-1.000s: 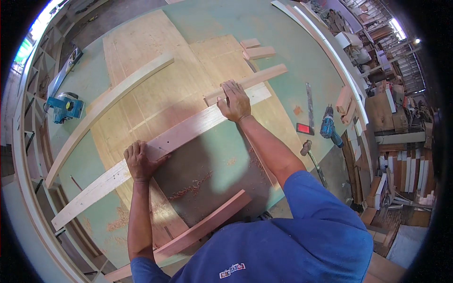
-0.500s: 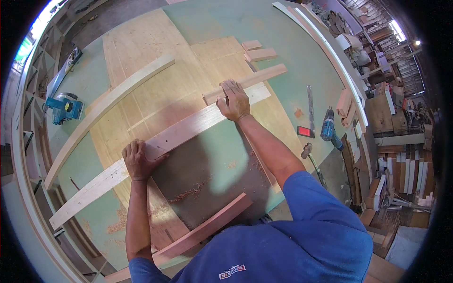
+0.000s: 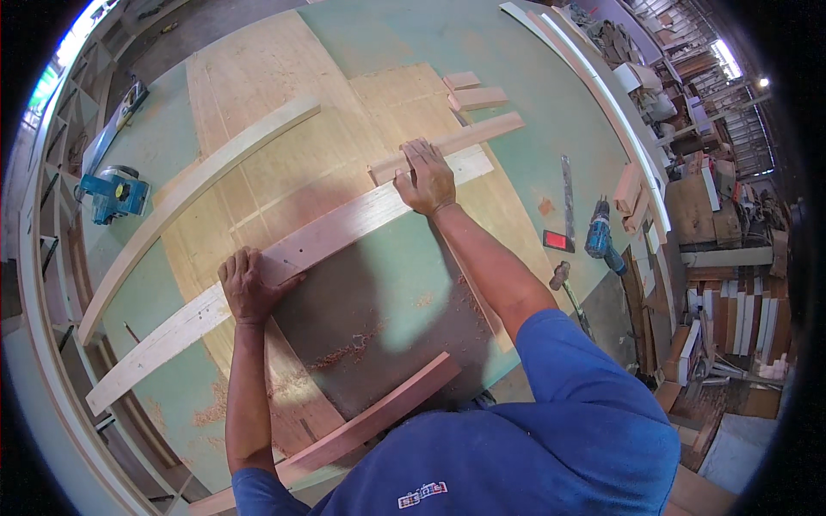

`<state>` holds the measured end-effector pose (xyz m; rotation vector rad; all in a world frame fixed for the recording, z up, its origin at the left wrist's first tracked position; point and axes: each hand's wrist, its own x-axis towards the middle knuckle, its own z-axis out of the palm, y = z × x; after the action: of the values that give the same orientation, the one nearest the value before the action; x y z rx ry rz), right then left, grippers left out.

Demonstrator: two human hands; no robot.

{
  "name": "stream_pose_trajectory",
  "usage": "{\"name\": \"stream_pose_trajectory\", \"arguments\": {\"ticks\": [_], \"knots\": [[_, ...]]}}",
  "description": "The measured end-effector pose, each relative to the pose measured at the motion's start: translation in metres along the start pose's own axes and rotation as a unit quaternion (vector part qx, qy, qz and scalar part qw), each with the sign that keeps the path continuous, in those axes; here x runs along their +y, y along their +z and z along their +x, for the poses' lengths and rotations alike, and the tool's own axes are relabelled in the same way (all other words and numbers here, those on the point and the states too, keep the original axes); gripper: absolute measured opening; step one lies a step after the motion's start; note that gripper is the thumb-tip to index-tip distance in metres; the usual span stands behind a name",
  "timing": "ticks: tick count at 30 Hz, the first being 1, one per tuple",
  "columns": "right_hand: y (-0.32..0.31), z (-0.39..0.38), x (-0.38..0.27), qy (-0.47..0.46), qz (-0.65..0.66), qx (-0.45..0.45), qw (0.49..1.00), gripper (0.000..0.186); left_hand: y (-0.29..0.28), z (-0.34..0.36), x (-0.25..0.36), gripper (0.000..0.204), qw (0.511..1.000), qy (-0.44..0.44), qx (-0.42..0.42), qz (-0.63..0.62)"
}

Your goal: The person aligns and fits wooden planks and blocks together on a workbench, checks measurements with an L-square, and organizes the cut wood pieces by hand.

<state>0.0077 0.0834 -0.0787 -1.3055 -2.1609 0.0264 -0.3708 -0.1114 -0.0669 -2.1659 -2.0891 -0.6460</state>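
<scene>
My left hand [image 3: 251, 288] grips the long pale plank [image 3: 327, 232] near its middle, fingers bent over the far edge and thumb along the top. My right hand [image 3: 425, 179] is closed over the same plank nearer its far right end; its fingertips reach onto a narrower wooden strip [image 3: 480, 131] lying along the plank's back edge. The plank lies diagonally over plywood sheets [image 3: 254, 69] on a pale green worktop [image 3: 370, 34]. Behind it lies a curved wooden piece [image 3: 189, 193]; nearer my body is a reddish curved piece [image 3: 387, 402].
A blue power planer [image 3: 120, 193] sits at left. At right lie a cordless drill [image 3: 600, 228], hammer [image 3: 561, 275], metal ruler [image 3: 566, 198], red flat item [image 3: 555, 241] and small offcuts [image 3: 473, 96]. Shavings are scattered near me. Stacked timber [image 3: 744, 314] stands beyond the right edge.
Both hands and the long plank have shifted slightly away from me and to the left. The narrow strip under my right fingertips has moved slightly too.
</scene>
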Motion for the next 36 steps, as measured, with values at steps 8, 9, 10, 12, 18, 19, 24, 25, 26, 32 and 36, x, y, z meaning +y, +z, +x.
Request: {"name": "stream_pose_trajectory", "arguments": {"ticks": [8, 9, 10, 12, 18, 19, 24, 25, 26, 32, 36], "knots": [[0.008, 0.01, 0.003, 0.001, 0.0, -0.006, 1.0, 0.06, -0.001, 0.01, -0.005, 0.087, 1.0, -0.001, -0.006, -0.001], [0.008, 0.012, 0.004, 0.002, 0.0, -0.006, 1.0, 0.06, -0.001, 0.012, -0.004, 0.087, 1.0, -0.004, -0.011, 0.003], [0.008, 0.013, 0.003, 0.002, 0.001, -0.007, 1.0, 0.06, -0.001, 0.013, -0.004, 0.087, 1.0, -0.007, -0.015, 0.007], [0.009, 0.015, 0.002, 0.003, 0.003, -0.005, 1.0, 0.06, 0.0, 0.015, -0.006, 0.088, 1.0, -0.006, -0.01, 0.006], [0.012, 0.02, 0.004, 0.003, -0.003, -0.005, 1.0, 0.059, 0.003, 0.019, -0.012, 0.09, 1.0, 0.0, -0.006, 0.01], [0.013, 0.021, 0.003, 0.003, -0.002, -0.006, 1.0, 0.059, 0.004, 0.019, -0.013, 0.091, 1.0, 0.001, -0.004, 0.013], [0.017, 0.025, 0.008, 0.001, 0.0, -0.01, 1.0, 0.06, 0.007, 0.022, -0.018, 0.091, 1.0, 0.006, 0.001, 0.011], [0.017, 0.026, 0.007, 0.0, 0.001, -0.011, 1.0, 0.06, 0.007, 0.023, -0.018, 0.091, 1.0, 0.01, 0.007, 0.012], [0.018, 0.027, 0.007, 0.002, 0.002, -0.011, 1.0, 0.06, 0.008, 0.023, -0.019, 0.091, 1.0, 0.01, 0.007, 0.012], [0.019, 0.029, 0.006, 0.005, 0.003, -0.011, 1.0, 0.06, 0.007, 0.027, -0.018, 0.088, 1.0, -0.009, -0.019, 0.014], [0.023, 0.036, 0.002, 0.008, 0.01, -0.011, 1.0, 0.06, 0.011, 0.031, -0.027, 0.085, 0.999, 0.016, 0.004, 0.034]]}}
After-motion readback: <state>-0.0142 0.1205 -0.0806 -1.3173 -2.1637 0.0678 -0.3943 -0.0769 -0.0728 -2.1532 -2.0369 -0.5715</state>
